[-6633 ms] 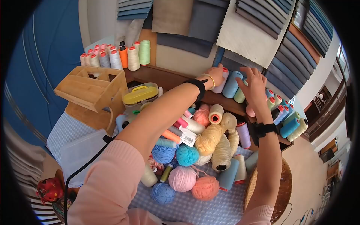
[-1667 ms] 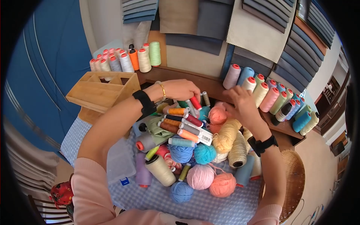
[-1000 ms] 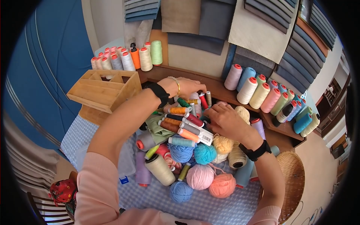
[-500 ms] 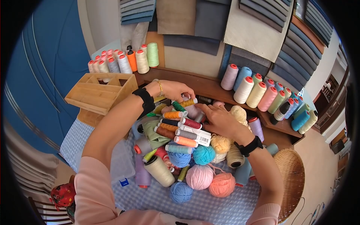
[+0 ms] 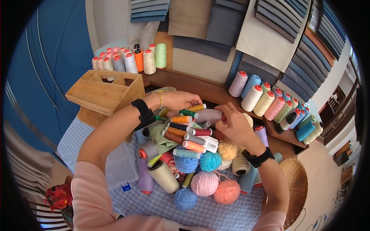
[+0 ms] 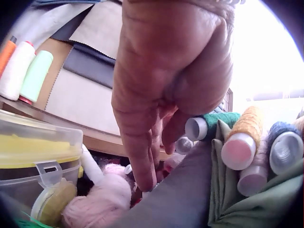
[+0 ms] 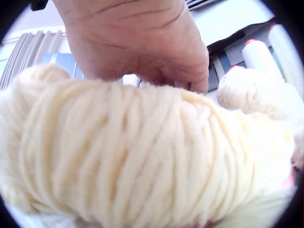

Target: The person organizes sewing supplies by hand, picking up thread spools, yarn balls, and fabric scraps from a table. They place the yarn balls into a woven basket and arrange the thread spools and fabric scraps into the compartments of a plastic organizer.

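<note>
In the head view, my left hand [image 5: 179, 101] reaches over the back of a mixed pile of thread spools and yarn. Its fingertips are beside a mustard thread spool [image 5: 197, 107]. The left wrist view shows its fingers pointing down, nearly straight, between a pink yarn ball [image 6: 102, 197] and a large grey-mauve thread cone [image 6: 166, 199]. My right hand [image 5: 236, 125] is bent over the right end of that cone, above a cream yarn skein [image 7: 128, 152] that hides its fingertips in the right wrist view. I cannot tell whether it grips the cone.
Behind the pile, a brown shelf [image 5: 185, 81] carries rows of thread cones at both ends. A wooden organizer [image 5: 104, 92] stands at left, above a clear plastic lid [image 5: 122, 165]. Several yarn balls lie in front on the checked cloth [image 5: 154, 206]; a wicker basket [image 5: 295, 192] stands right.
Both hands have come from the shelf cones down to the pile. The left hand has left the red spool it pinched; the grey-mauve cone now shows between the hands.
</note>
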Demonstrator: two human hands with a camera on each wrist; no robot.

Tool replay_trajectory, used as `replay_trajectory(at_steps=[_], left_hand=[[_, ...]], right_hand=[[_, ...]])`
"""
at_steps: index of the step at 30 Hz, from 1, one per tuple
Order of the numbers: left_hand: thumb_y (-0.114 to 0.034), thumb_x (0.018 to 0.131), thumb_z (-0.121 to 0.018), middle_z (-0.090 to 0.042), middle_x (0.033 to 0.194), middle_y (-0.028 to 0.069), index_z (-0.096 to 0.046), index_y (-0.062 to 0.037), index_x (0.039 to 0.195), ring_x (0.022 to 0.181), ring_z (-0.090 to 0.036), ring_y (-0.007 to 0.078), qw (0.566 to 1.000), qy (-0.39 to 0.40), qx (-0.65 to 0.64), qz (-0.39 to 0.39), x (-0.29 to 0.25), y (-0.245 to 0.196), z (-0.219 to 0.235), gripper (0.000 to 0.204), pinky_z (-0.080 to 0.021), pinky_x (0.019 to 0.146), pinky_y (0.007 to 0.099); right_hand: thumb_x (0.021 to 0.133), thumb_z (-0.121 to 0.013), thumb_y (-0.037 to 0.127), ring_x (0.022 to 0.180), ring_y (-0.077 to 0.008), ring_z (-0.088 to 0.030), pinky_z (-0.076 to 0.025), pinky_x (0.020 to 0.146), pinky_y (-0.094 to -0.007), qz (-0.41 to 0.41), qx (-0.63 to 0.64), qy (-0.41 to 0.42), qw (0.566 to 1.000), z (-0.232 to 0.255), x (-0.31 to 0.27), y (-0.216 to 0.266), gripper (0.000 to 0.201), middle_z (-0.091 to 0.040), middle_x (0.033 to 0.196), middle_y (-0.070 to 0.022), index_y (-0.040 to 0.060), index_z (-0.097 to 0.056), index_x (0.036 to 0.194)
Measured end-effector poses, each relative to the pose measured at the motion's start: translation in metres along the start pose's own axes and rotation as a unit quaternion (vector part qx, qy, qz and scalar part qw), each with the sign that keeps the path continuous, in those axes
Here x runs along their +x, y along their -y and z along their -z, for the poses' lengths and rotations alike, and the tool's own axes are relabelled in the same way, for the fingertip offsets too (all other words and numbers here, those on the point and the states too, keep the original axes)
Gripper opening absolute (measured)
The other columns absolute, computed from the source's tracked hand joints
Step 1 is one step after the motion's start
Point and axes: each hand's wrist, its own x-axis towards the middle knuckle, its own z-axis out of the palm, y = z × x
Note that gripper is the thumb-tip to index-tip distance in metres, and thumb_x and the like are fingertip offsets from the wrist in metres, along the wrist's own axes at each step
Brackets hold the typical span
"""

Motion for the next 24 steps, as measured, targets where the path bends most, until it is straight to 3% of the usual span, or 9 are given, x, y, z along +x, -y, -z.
replay_trajectory(at_steps=[4, 6, 12, 15, 24], left_hand=[[0.001, 0.097, -0.042, -0.06, 0.133, 0.0115, -0.049, -0.0054, 0.139, 0.121, -0.06, 0.0221, 0.999, -0.01, -0.02, -0.039, -0.005, -0.003, -0.002, 0.043, -0.047, 0.105, 0.0357], [-0.003, 0.099, -0.042, -0.063, 0.128, 0.0113, -0.054, -0.0042, 0.134, 0.116, -0.062, 0.021, 0.989, 0.017, -0.019, -0.146, 0.008, 0.013, -0.005, 0.037, -0.048, 0.102, 0.0344], [-0.013, 0.103, -0.04, -0.066, 0.122, 0.0103, -0.058, -0.0037, 0.128, 0.113, -0.062, 0.0188, 0.989, 0.036, 0.058, -0.129, -0.008, -0.02, -0.016, 0.033, -0.047, 0.099, 0.0321], [-0.015, 0.103, -0.04, -0.067, 0.119, 0.0098, -0.059, -0.0037, 0.127, 0.112, -0.063, 0.0197, 0.99, 0.032, 0.071, -0.121, -0.009, -0.024, -0.017, 0.033, -0.047, 0.098, 0.0328], [-0.016, 0.103, -0.04, -0.071, 0.108, 0.0111, -0.061, -0.0029, 0.122, 0.104, -0.066, 0.0235, 0.984, -0.007, 0.089, -0.152, -0.004, -0.009, -0.025, 0.031, -0.05, 0.094, 0.0353]], right_hand=[[0.078, -0.06, 0.014, 0.082, -0.0362, -0.064, -0.053, 0.076, -0.0443, -0.004, 0.02, -0.072, 0.997, 0.025, 0.002, -0.016, 0.038, -0.058, 0.095, -0.0187, -0.0003, -0.061, 0.113], [0.078, -0.059, 0.013, 0.082, -0.0357, -0.064, -0.053, 0.075, -0.0447, -0.012, 0.011, -0.097, 0.995, 0.044, 0.006, -0.016, 0.037, -0.058, 0.094, -0.0184, 0.0, -0.061, 0.113], [0.075, -0.061, 0.013, 0.085, -0.0324, -0.063, -0.05, 0.075, -0.0431, 0.039, -0.172, -0.217, 0.96, 0.069, 0.03, -0.02, 0.035, -0.061, 0.094, -0.0135, 0.0037, -0.061, 0.108], [0.072, -0.062, 0.012, 0.086, -0.0293, -0.061, -0.047, 0.078, -0.0413, 0.092, -0.263, -0.198, 0.94, 0.062, 0.042, -0.029, 0.033, -0.063, 0.092, -0.0108, 0.0038, -0.061, 0.104], [0.07, -0.064, 0.014, 0.087, -0.0257, -0.061, -0.043, 0.082, -0.0393, 0.066, -0.336, -0.173, 0.923, 0.05, 0.061, -0.065, 0.025, -0.066, 0.087, -0.0084, 0.0051, -0.063, 0.093]])
